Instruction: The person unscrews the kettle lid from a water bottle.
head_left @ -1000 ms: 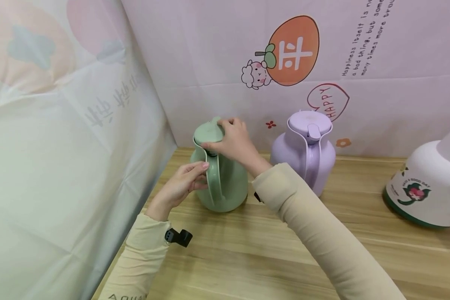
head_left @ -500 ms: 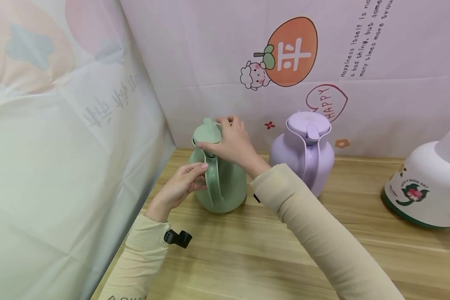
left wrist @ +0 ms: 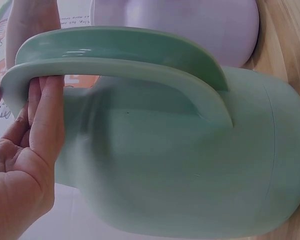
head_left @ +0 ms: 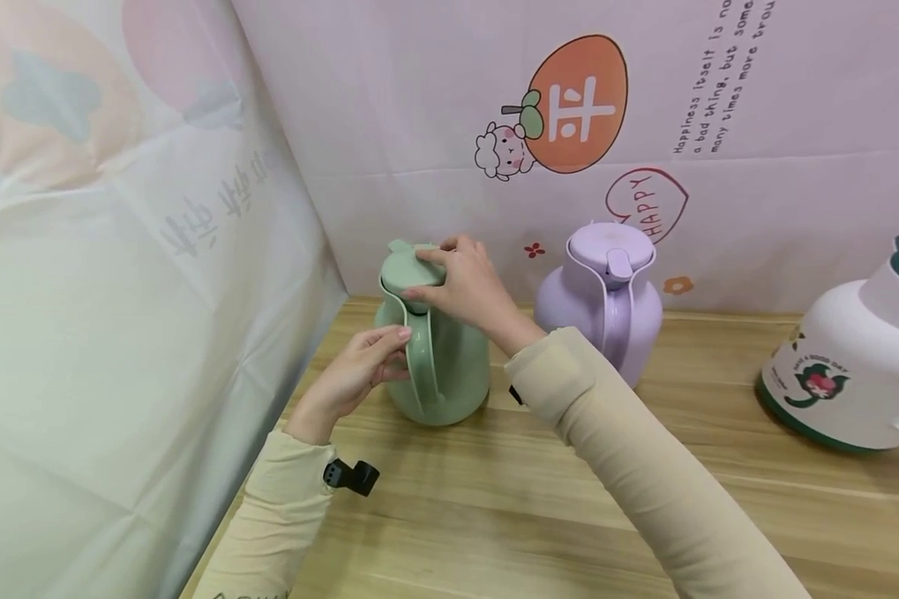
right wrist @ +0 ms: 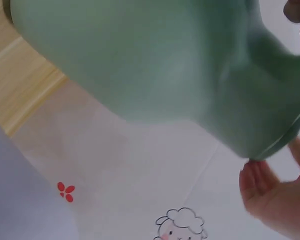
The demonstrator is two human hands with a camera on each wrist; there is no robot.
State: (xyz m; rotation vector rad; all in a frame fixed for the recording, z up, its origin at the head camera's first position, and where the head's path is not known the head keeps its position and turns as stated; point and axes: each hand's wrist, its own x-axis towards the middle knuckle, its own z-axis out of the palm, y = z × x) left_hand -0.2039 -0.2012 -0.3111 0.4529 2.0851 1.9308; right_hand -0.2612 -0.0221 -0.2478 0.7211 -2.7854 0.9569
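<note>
A green thermos jug stands upright on the wooden table, with its handle facing me. My left hand holds the upper part of that handle; in the left wrist view, fingers reach under it while the thumb lies on its outer side. On top of the jug sits a round green lid with a small tab pointing to the far left. My right hand grips the lid's right side between thumb and fingers. Fingertips touch the lid's rim in the right wrist view, where the lid itself is mostly out of sight.
A purple thermos jug stands just right of the green one, partly behind my right forearm. Farther right is a white jug with a green lid and base. Printed cloth hangs close behind and along the left.
The lid's tab has swung from the right to the left as my right hand turns it counterclockwise. My left hand stays on the handle, and the jug has not moved on the table.
</note>
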